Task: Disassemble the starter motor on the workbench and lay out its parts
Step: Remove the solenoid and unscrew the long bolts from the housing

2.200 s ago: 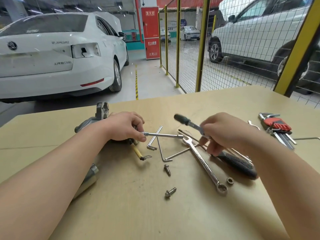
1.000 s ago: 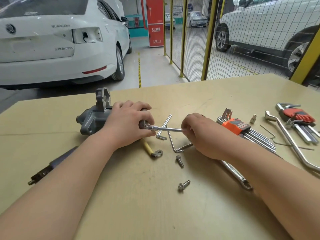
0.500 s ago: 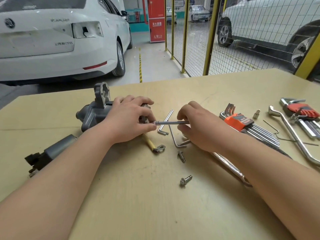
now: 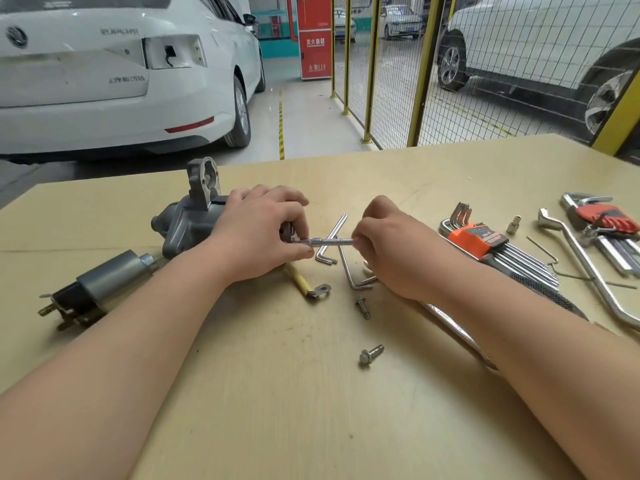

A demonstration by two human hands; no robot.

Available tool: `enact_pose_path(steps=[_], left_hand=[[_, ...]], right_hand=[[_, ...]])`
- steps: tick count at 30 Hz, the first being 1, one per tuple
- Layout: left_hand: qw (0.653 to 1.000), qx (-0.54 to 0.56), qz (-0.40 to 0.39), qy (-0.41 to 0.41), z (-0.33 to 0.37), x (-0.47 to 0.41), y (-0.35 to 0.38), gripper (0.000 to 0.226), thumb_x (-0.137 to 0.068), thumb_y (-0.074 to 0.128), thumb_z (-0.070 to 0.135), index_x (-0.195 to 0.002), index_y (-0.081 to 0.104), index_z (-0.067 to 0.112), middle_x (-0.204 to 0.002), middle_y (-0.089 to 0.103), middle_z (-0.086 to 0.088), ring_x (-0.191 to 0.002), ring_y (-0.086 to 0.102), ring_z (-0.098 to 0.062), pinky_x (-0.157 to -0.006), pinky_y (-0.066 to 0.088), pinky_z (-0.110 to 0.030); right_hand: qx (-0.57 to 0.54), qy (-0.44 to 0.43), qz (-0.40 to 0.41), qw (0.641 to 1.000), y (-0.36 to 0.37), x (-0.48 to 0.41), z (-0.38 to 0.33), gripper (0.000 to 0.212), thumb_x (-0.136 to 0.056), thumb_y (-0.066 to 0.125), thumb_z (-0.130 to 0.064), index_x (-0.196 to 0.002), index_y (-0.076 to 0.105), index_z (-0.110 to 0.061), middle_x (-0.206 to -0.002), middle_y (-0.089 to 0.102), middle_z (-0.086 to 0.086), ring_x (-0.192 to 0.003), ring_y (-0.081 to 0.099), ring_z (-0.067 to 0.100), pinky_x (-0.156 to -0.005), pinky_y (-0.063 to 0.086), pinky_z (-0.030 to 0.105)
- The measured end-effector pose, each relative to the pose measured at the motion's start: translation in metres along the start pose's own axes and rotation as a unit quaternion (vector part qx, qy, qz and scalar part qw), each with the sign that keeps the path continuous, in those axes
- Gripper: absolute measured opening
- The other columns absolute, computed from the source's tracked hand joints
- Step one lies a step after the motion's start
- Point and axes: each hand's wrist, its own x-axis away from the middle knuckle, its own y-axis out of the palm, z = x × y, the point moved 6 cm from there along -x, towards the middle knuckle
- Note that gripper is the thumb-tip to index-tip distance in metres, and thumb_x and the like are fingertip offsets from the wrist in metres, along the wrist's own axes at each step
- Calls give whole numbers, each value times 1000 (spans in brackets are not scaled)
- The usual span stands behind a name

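The grey starter motor housing (image 4: 187,220) lies on the workbench (image 4: 277,410) at centre left. My left hand (image 4: 258,237) wraps over its right end, thumb and forefinger at the tip of a thin steel tool shaft (image 4: 330,241). My right hand (image 4: 388,244) pinches the other end of that shaft, which lies level between the hands. The grey solenoid (image 4: 104,285) with black terminal end lies apart at the left. Two loose bolts (image 4: 363,307) (image 4: 371,355) rest in front of the hands. A yellow-sleeved lead with a ring terminal (image 4: 306,284) sticks out under my left hand.
Loose hex keys (image 4: 332,240) lie behind the shaft. Orange-holder hex key set (image 4: 485,242), a small socket (image 4: 514,224), a bent chrome wrench (image 4: 588,268) and a red key set (image 4: 609,220) lie at right. A combination wrench (image 4: 457,334) runs under my right forearm. Mesh fence and parked cars stand beyond.
My right hand let go of the black-handled driver and moved left to pinch the shaft's end. The camera view shifted, bringing the solenoid and the orange hex key set into sight.
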Motion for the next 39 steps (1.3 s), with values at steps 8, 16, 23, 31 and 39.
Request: enact_pose_path(steps=[8, 16, 23, 31, 39], left_hand=[[1000, -13, -13, 20, -1, 0, 2, 15, -77, 54, 64, -82, 59, 52, -133, 43, 22, -121, 33, -9, -100, 14, -37], [999, -24, -15, 29, 1, 0, 3, 21, -75, 54, 66, -88, 60, 50, -133, 42, 22, -123, 33, -9, -100, 13, -36], [999, -33, 34, 12, 4, 1, 3, 22, -69, 65, 60, -75, 54, 41, -122, 48, 25, -116, 36, -7, -90, 13, -27], [1000, -12, 2, 27, 2, 1, 3, 17, -78, 56, 61, -82, 63, 46, -126, 45, 26, -120, 33, -7, -94, 13, -31], [999, -28, 2, 32, 5, 1, 5, 34, -75, 49, 70, -96, 62, 47, -130, 44, 24, -124, 32, -9, -100, 15, -36]], right_hand=[[15, 17, 26, 999, -2, 0, -6, 24, -95, 49, -31, -113, 51, -15, -118, 40, 4, -70, 57, 31, -67, 50, 40], [99, 35, 26, 994, -1, -1, -10, 10, -91, 52, -14, -100, 47, -14, -108, 40, 4, -55, 45, 25, -53, 43, 36], [91, 8, 7, 996, 1, -2, -11, 13, -94, 48, -15, -100, 58, -10, -119, 40, 7, -70, 42, 23, -65, 41, 33], [105, 34, 20, 994, 1, 0, -10, 19, -94, 51, -27, -108, 46, -15, -113, 39, 4, -56, 48, 26, -54, 44, 35], [148, 26, 13, 989, 2, -2, -13, 8, -91, 52, -16, -99, 50, -16, -107, 41, 2, -65, 47, 23, -52, 35, 32]])
